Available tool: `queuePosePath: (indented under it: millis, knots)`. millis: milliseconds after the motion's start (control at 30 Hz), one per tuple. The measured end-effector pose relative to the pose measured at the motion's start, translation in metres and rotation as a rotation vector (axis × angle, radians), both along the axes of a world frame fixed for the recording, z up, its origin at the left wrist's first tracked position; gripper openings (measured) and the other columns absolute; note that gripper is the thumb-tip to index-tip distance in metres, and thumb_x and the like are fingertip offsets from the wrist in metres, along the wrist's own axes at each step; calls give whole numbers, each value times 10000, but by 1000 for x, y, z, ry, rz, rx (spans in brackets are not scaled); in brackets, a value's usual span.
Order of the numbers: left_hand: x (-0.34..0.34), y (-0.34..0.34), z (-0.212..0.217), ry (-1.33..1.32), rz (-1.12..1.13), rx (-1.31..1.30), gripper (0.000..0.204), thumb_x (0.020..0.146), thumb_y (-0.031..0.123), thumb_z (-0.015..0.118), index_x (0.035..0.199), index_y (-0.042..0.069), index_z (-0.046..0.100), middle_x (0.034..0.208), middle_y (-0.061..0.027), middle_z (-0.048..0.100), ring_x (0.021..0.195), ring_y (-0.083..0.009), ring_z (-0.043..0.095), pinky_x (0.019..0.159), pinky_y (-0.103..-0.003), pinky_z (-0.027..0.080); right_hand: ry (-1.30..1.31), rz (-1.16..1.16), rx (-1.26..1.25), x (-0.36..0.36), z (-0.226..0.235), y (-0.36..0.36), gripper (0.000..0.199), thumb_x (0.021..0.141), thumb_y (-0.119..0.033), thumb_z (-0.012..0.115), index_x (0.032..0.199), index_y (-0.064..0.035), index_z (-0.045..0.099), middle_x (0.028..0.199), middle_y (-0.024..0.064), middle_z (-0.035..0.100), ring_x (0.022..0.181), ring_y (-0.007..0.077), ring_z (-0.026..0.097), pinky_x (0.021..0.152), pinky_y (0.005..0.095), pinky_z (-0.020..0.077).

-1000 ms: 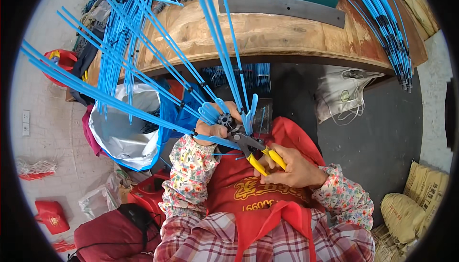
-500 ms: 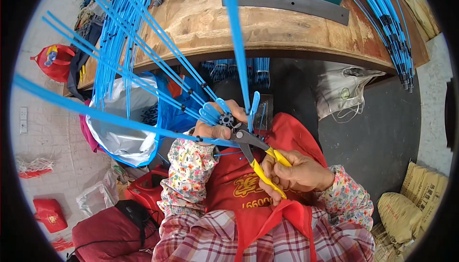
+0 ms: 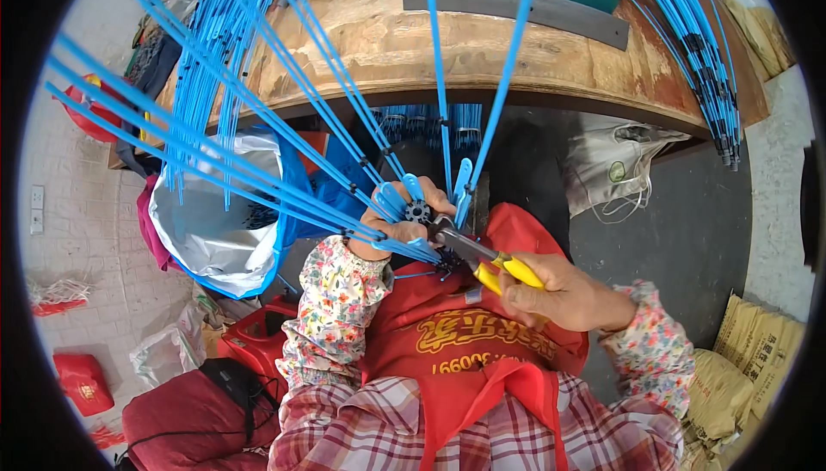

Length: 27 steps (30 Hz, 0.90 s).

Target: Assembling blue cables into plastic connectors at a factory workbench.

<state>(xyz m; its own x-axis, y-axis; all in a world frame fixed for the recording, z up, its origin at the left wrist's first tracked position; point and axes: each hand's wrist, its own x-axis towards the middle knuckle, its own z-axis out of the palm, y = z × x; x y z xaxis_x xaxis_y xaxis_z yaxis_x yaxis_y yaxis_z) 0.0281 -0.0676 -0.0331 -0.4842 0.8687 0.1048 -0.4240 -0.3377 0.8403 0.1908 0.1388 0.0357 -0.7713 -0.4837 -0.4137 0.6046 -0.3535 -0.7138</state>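
Holding a small dark hub (image 3: 418, 211) with little teeth around its rim, the left hand (image 3: 397, 223) is closing its fingers tight around it, just in front of the wooden table (image 3: 379, 41). Many long blue rods (image 3: 258, 140) are sticking out of the hub like spokes. They are thin and bright blue, with flat, wider ends where they are meeting the hub. Most are fanning up and to the left, crossing over the table edge, and two are going almost straight up across the table top.

The right hand (image 3: 564, 293) is wrapping tightly around the yellow handles of a pair of pliers (image 3: 482, 258), lower down and farther from the table than the hub. The dark nose of the pliers is touching the hub area right beside the left hand; how wide the tips are standing cannot be told.

Under the table's left part, a shiny silver bag (image 3: 206, 221) with a blue lining is sitting open. More blue rods (image 3: 701, 49) are hanging over the table's right end.
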Motion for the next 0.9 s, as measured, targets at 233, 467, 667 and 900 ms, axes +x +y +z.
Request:
queuePosePath:
  millis: [233,467,667,900]
  knots:
    - [-4,8,2,-40,-108,-18,405,732,187,758,996,-61,578,881,-161,617,767,-215,614,652,-301,496,509,86,740,4,7,7,270,936,-270,530,927,-11,454,720,56,482,637,160,505,580,311,406]
    - [4,11,7,4,116,-85,367,719,182,767,955,-34,588,866,-120,620,774,-175,597,686,-280,484,381,-70,618,10,-15,-19,291,920,-276,555,979,-6,463,687,110,465,598,201,477,556,326,391]
    - [18,11,12,-111,143,-63,353,695,142,781,941,-10,580,899,-108,617,782,-163,585,699,-262,470,257,15,515,4,16,3,319,916,-299,557,1013,-2,491,692,129,490,600,223,486,565,330,398]
    - [18,9,21,23,-48,-121,353,691,93,777,966,-1,578,892,-95,622,788,-157,583,720,-258,468,210,241,551,-3,53,25,335,915,-322,545,986,2,502,681,144,509,609,268,512,581,365,412]
